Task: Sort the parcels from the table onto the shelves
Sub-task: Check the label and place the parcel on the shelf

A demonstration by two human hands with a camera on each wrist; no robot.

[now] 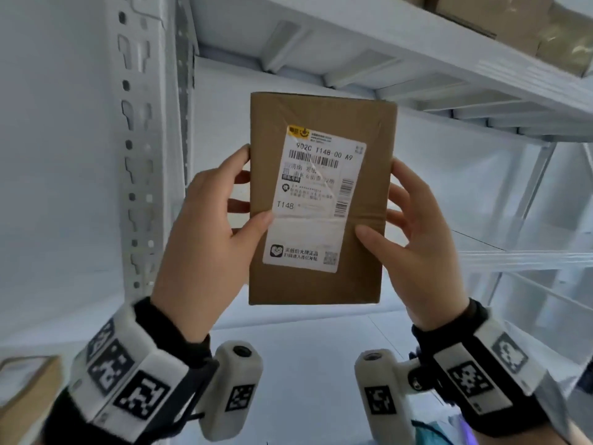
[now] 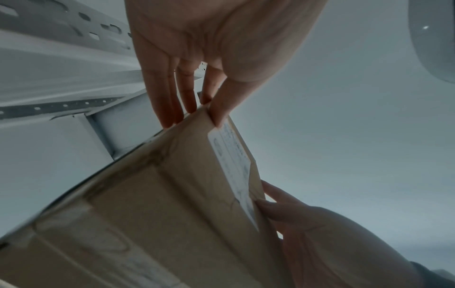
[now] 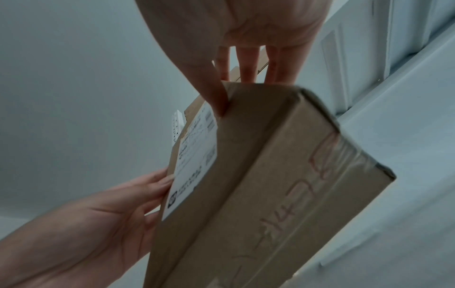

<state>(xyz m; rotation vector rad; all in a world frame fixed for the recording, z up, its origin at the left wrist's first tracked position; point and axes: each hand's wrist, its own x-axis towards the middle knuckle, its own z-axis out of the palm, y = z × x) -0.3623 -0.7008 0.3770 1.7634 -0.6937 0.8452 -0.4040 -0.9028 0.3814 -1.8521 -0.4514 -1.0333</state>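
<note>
A brown cardboard parcel [image 1: 321, 284] with a white shipping label [image 1: 316, 200] facing me is held upright in front of the white shelving. My left hand [image 1: 224, 220] grips its left edge, thumb on the front and fingers behind. My right hand [image 1: 407, 226] grips its right edge the same way. In the left wrist view the parcel [image 2: 152, 224] hangs from the left hand [image 2: 197, 109], thumb on the label edge. In the right wrist view the parcel [image 3: 270, 185] shows red handwriting on one side, pinched by the right hand [image 3: 231, 91].
A perforated white shelf upright [image 1: 144, 149] stands left of the parcel. An upper shelf [image 1: 417, 49] carries brown boxes [image 1: 487, 17]. A lower shelf board [image 1: 305, 364] lies below the hands. Another brown box [image 1: 25, 387] sits at the lower left.
</note>
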